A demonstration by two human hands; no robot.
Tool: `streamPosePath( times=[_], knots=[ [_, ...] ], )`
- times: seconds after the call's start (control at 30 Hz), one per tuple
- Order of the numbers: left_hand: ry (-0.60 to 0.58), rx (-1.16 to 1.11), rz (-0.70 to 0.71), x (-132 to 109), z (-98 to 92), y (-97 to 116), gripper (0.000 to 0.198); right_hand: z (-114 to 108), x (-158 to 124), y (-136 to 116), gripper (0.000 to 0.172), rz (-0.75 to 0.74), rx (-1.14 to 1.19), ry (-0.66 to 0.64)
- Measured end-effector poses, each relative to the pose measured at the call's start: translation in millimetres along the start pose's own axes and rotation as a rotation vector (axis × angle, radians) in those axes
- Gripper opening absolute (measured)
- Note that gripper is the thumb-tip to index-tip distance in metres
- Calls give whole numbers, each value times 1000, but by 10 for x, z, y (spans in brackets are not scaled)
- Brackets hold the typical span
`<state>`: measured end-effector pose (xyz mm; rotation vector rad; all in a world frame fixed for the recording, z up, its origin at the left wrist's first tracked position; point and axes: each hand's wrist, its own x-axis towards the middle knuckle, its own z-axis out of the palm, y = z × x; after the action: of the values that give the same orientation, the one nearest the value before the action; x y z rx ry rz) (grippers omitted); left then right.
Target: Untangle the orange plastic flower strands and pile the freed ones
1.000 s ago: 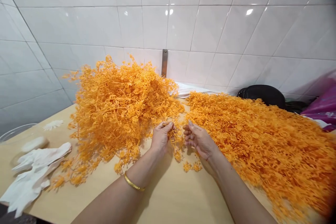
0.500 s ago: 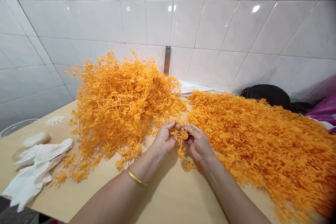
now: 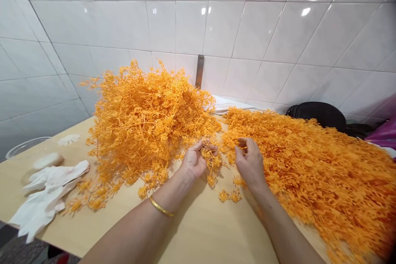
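Note:
A tangled strand of orange plastic flower-like pieces [image 3: 213, 164] hangs from my left hand [image 3: 194, 160], pinched between thumb and fingers at its upper end. My right hand [image 3: 251, 161] is apart from it, at the near left edge of the right-hand heap, fingers bent and the thumb away from them. I see nothing in that hand. Two loose orange flower pieces [image 3: 229, 195] lie on the table between my hands. Behind my left hand rises a tall tangled pile of orange plastic strands [image 3: 148, 119]. A broad, lower heap of orange pieces [image 3: 312, 169] spreads out on the right.
White gloves [image 3: 51, 185] and a pale rounded object [image 3: 48, 161] lie on the wooden table [image 3: 213, 235] at left, near a clear round rim [image 3: 26, 144]. Toward the back right sits a black case [image 3: 317, 114]. A tiled wall [image 3: 266, 24] with a metal strip [image 3: 199, 71] closes off the back.
My right hand has let go of the strand and moved right, toward the right-hand heap. My left hand keeps the strand. The two loose pieces on the table now show more plainly.

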<state>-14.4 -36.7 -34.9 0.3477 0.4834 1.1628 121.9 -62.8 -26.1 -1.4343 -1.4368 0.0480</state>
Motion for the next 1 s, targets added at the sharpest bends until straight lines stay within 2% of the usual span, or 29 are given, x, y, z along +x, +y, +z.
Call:
streamPosePath(
  times=[0.13,0.23,0.33,0.4,0.5,0.57,0.7,0.77,0.87,0.93,1.0],
  knots=[
    [1,-15,-5,-15,10,24,16,76,-137,-207,12,-209,23,-237],
    [-10,-14,-63,-50,38,56,22,146,-231,-286,19,-247,38,-383],
    [-36,-47,-74,-61,52,67,23,177,-231,-249,16,-101,158,-420],
    [-45,-39,-79,-50,45,60,17,166,-190,-205,13,56,349,-434],
    [-23,77,-87,-31,18,44,21,131,-126,-162,15,324,692,-465],
    [-9,170,-67,-29,1,36,24,117,-106,-147,14,473,816,-495],
    [-44,322,-53,-29,-25,12,17,109,-101,-118,10,571,853,-543],
    [-33,374,-11,-21,-36,-3,12,91,-97,-114,9,565,825,-599],
    [41,387,133,-5,-41,12,7,54,-93,-124,14,491,650,-780],
    [72,376,184,-1,-34,70,8,43,-107,-130,16,311,432,-852],
    [97,335,162,-3,-27,166,9,46,-133,-122,15,67,181,-835]
  ],
)
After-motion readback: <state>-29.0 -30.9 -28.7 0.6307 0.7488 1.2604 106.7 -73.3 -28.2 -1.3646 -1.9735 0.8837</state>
